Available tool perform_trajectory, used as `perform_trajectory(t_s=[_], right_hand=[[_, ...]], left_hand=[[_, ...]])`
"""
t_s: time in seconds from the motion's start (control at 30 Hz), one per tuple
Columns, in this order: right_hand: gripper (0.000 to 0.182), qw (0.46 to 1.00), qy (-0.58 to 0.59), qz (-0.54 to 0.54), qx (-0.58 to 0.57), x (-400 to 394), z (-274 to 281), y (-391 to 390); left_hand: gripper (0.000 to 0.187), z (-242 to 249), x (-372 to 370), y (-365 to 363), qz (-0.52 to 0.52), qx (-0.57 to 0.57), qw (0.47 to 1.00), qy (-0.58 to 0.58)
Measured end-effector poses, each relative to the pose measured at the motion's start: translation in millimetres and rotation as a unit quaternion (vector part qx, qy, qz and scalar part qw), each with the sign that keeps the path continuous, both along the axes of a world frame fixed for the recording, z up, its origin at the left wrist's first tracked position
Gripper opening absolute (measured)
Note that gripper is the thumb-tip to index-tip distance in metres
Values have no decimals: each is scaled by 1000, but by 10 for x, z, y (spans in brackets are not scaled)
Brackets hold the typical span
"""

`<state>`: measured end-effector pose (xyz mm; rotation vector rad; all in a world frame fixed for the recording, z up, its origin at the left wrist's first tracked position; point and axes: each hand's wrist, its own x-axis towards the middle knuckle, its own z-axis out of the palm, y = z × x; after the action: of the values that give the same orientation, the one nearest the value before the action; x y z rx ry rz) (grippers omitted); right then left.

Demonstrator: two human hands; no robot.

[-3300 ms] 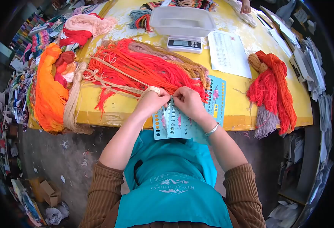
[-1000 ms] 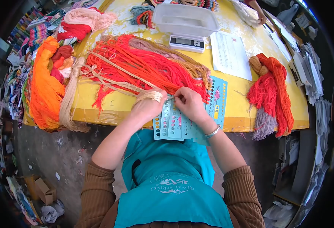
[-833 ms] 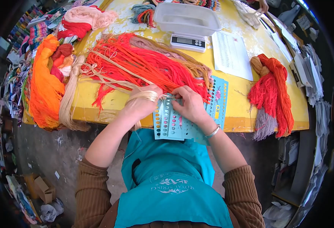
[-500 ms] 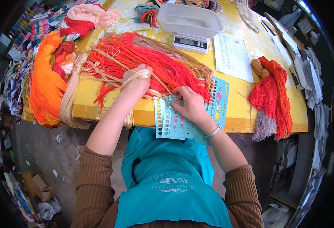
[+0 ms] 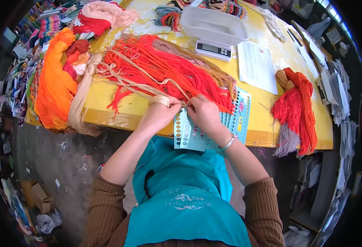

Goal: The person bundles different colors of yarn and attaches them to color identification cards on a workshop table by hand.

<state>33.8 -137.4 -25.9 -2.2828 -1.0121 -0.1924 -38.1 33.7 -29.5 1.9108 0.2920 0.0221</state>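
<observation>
My left hand is closed in a pinch at the front edge of the table, with a coil of beige thread wound around it. Close beside it, my right hand has its thumb and fingers pinched together where a beige strand comes down between the hands. Teal punched cards with rows of holes lie under my right hand and overhang the table edge. Beyond both hands spreads a heap of red thread, with loose beige strands across it. The exact spot between the fingertips is partly hidden.
A digital scale bears a clear plastic tub. A printed sheet lies to its right. Red-orange skeins hang over the right table edge, orange and beige skeins over the left. A cardboard box stands on the floor.
My left hand has come down and right from over the red thread to meet my right hand. My right hand has shifted slightly, its fingers now pinched. The view has shifted a little.
</observation>
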Motion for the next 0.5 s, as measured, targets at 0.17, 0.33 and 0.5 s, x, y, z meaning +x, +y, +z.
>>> perform_trajectory(t_s=[0.17, 0.33, 0.5], right_hand=[[8, 997, 62, 8, 49, 67, -97, -27], [9, 972, 209, 17, 105, 120, -32, -94], [9, 951, 276, 23, 138, 144, -13, -132]], left_hand=[[22, 42, 32, -62, 17, 6, 1000, 3], [22, 199, 48, -176, -35, 95, 995, 8], [19, 212, 65, -247, -32, 180, 983, 8]])
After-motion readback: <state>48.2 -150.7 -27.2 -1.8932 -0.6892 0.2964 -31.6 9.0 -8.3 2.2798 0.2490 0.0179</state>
